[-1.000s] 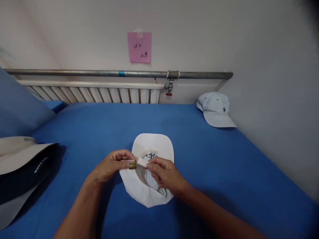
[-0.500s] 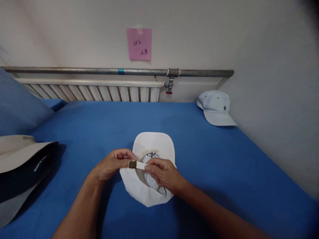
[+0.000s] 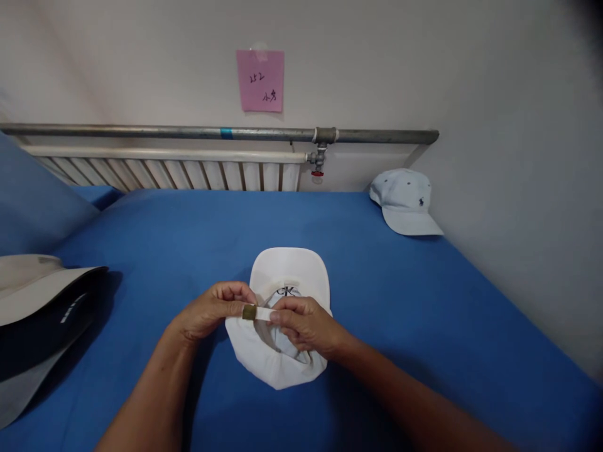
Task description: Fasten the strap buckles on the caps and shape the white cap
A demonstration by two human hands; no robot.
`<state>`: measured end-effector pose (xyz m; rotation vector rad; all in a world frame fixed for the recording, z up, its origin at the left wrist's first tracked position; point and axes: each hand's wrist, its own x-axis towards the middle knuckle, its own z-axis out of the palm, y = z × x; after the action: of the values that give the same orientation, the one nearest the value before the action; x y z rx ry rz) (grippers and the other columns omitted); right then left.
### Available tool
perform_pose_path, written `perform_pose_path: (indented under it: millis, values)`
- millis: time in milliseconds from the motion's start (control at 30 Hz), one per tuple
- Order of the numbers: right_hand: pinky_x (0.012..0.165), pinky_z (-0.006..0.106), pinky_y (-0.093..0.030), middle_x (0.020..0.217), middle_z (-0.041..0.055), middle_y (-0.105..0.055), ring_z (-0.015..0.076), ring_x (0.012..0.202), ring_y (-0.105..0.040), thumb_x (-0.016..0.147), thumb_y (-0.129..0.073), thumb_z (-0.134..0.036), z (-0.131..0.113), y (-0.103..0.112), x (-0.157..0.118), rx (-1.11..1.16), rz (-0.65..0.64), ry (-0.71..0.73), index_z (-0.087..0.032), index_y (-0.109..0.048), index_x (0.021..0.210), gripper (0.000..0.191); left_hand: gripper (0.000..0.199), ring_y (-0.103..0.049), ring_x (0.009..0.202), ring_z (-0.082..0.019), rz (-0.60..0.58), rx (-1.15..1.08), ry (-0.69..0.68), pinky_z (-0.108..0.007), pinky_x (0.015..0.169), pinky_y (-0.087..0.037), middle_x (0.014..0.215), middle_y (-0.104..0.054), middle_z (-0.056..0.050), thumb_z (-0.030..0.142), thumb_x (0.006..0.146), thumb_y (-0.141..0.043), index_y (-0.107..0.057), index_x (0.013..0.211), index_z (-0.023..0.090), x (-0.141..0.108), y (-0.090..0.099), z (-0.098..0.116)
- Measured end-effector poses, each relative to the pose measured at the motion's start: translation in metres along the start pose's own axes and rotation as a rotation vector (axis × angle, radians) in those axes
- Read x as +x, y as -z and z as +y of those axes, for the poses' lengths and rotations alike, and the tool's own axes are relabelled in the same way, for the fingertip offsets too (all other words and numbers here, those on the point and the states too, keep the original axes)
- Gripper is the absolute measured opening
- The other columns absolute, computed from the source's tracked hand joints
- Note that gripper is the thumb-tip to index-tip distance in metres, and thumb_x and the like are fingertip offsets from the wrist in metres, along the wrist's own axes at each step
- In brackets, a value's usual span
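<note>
A white baseball cap [image 3: 257, 358] lies upturned on the blue-covered surface, its brim [image 3: 289, 267] pointing away from me and dark lettering showing inside. My left hand [image 3: 211, 312] pinches the back strap beside a brass-coloured buckle [image 3: 249, 312], thumb in front. The free length of white strap [image 3: 262, 314] runs from that buckle to my right hand [image 3: 306, 324], which grips it between thumb and fingers. Both hands are closed, over the cap's back opening. The strap's tip is hidden by the right fingers.
A pale blue cap [image 3: 406, 198] sits at the far right by the wall. At left, a beige cap [image 3: 28, 285] rests against a dark navy cap [image 3: 42, 342]. A radiator [image 3: 188, 172] and metal pipe [image 3: 164, 132] run along the back, below a pink note [image 3: 261, 81].
My right hand has come slightly closer to the buckle, so a little less strap shows between them. Both hands keep their grip. The whole view has shifted slightly.
</note>
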<state>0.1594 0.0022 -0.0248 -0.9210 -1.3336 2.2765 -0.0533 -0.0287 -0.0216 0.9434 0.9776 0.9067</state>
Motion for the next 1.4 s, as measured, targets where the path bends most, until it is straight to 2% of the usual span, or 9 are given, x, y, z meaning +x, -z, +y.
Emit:
perform_pose_path:
  millis: [200, 433, 633, 800, 967, 1133, 1400]
  values:
    - [0.033, 0.016, -0.014, 0.044, -0.0116, -0.036, 0.0022, 0.035, -0.023, 0.076, -0.066, -0.031, 0.000, 0.005, 0.003, -0.022, -0.080, -0.034, -0.017, -0.061, 0.075, 0.015, 0.025, -0.055, 0.053, -0.009, -0.013, 0.003, 0.013, -0.018, 0.051, -0.039, 0.062, -0.067, -0.002, 0.031, 0.059, -0.085, -0.072, 0.071, 0.013, 0.000, 0.001, -0.001]
    - [0.033, 0.016, -0.014, 0.046, -0.0115, -0.037, 0.0022, 0.034, -0.022, 0.078, -0.065, -0.032, 0.003, 0.006, 0.006, 0.038, -0.125, -0.063, -0.017, -0.059, 0.078, 0.016, 0.022, -0.053, 0.053, -0.008, -0.021, 0.007, -0.014, -0.017, 0.051, -0.038, 0.061, -0.066, -0.001, 0.030, 0.062, -0.083, -0.072, 0.070, 0.014, 0.002, -0.001, -0.002]
    - [0.033, 0.015, -0.017, 0.050, -0.0091, -0.045, 0.0023, 0.034, -0.028, 0.079, -0.059, -0.025, 0.002, -0.004, 0.003, 0.009, -0.029, 0.020, -0.019, -0.055, 0.075, 0.009, 0.023, -0.052, 0.052, -0.006, -0.003, 0.017, -0.005, -0.016, 0.050, -0.038, 0.060, -0.065, 0.000, 0.030, 0.062, -0.084, -0.072, 0.071, 0.013, 0.002, 0.000, -0.002]
    - [0.034, 0.015, -0.020, 0.048, -0.0075, -0.045, 0.0034, 0.038, -0.033, 0.074, -0.058, -0.019, 0.004, -0.009, 0.002, -0.015, 0.053, 0.057, -0.018, -0.052, 0.065, 0.011, 0.025, -0.052, 0.051, -0.006, 0.011, 0.003, -0.004, -0.016, 0.050, -0.038, 0.060, -0.064, 0.001, 0.033, 0.061, -0.084, -0.071, 0.071, 0.014, 0.001, 0.000, -0.002]
    - [0.037, 0.016, -0.024, 0.045, -0.0073, -0.045, 0.0040, 0.039, -0.036, 0.077, -0.059, -0.021, 0.003, -0.011, 0.003, -0.082, 0.028, 0.104, -0.017, -0.056, 0.065, 0.013, 0.024, -0.050, 0.051, -0.006, 0.018, 0.051, 0.034, -0.016, 0.051, -0.037, 0.060, -0.063, 0.001, 0.031, 0.061, -0.084, -0.070, 0.071, 0.014, 0.001, -0.003, -0.002]
    - [0.040, 0.017, -0.033, 0.052, -0.0041, -0.055, 0.0067, 0.044, -0.046, 0.077, -0.058, -0.022, -0.003, -0.004, -0.001, -0.179, 0.094, 0.120, -0.017, -0.060, 0.067, 0.011, 0.021, -0.048, 0.049, -0.006, 0.039, 0.043, 0.018, -0.016, 0.049, -0.034, 0.057, -0.062, 0.002, 0.029, 0.061, -0.082, -0.069, 0.070, 0.015, 0.001, -0.004, 0.000]
    - [0.042, 0.018, -0.036, 0.054, -0.0044, -0.055, 0.0057, 0.044, -0.046, 0.076, -0.060, -0.023, -0.001, -0.010, 0.002, -0.177, 0.029, 0.143, -0.017, -0.059, 0.065, 0.012, 0.024, -0.052, 0.055, -0.009, 0.010, 0.117, 0.015, -0.019, 0.055, -0.036, 0.064, -0.065, -0.001, 0.032, 0.062, -0.081, -0.069, 0.072, 0.014, -0.001, -0.006, -0.002]
